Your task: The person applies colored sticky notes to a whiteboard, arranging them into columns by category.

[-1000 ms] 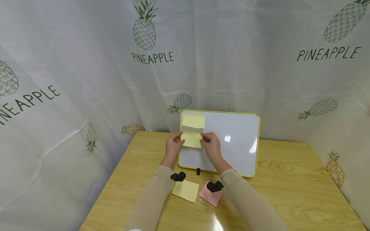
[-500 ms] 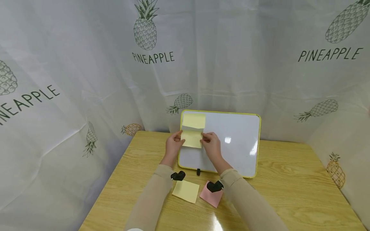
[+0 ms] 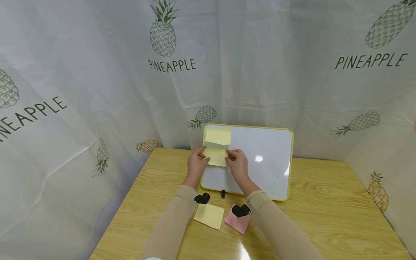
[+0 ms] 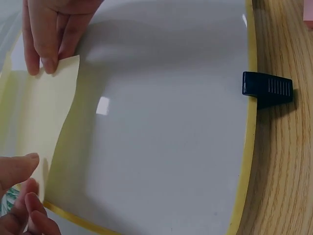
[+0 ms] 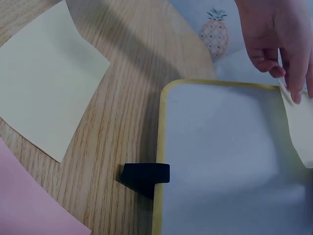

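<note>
A yellow sticky note (image 3: 216, 156) is at the left part of a yellow-framed whiteboard (image 3: 260, 177), just below another yellow sticky note (image 3: 217, 136) on the board. My left hand (image 3: 196, 164) holds its left edge between thumb and fingers. At the right edge, my right hand (image 3: 238, 164) pinches the same note. In the left wrist view the note (image 4: 49, 107) stretches between both hands, and its lower edge curves away from the board. From the right wrist, my left hand (image 5: 283, 44) shows at the note's edge; its thumb is hidden there.
A yellow sticky-note pad (image 3: 209, 216) and a pink sticky-note pad (image 3: 235, 222) lie on the wooden table (image 3: 318, 202) in front of the board. A black foot (image 3: 223, 193) juts from the board's lower edge. A pineapple-print curtain (image 3: 260, 72) hangs behind.
My left hand has shifted slightly right, its thumb now farther over the note's edge. My right hand and the note look nearly still.
</note>
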A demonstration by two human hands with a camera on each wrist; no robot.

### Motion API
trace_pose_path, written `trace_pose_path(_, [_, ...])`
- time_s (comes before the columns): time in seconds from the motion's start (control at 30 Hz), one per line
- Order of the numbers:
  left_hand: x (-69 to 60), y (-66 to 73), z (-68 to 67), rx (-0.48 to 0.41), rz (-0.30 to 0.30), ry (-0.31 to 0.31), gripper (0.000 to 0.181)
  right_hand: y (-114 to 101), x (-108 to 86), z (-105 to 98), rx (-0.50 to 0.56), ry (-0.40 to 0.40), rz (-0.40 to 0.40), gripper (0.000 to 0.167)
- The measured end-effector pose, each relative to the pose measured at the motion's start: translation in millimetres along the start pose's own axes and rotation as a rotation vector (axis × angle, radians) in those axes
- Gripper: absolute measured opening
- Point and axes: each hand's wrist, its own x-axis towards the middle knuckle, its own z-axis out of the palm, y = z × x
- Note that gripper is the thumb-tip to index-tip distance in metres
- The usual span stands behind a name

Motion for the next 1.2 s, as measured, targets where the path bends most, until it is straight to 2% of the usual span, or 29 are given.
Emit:
trace_pose_path(0.3, [-0.8, 7.0, 2.7, 0.076, 0.039, -0.028, 0.06, 2, -0.9, -7, 0.004, -0.001, 0.001, 0.03])
trace_pose_path(0.6, [-0.9, 8.2, 5.9, 0.068, 0.03, -0.071, 0.064, 8, -15.8, -28, -0.012, -0.021, -0.017, 0.026])
trace_pose_path(0.93, [-0.4, 11.1, 12.8, 0.07, 0.026, -0.141, 0.063, 13, -40.0, -50, -0.085, -0.15, -0.043, 0.025])
trace_pose_path(1.2, [-0.4, 16.8, 21.3, 0.101, 0.06, -0.176, 0.064, 20, -59.3, -63, -0.112, -0.2, -0.05, 0.027])
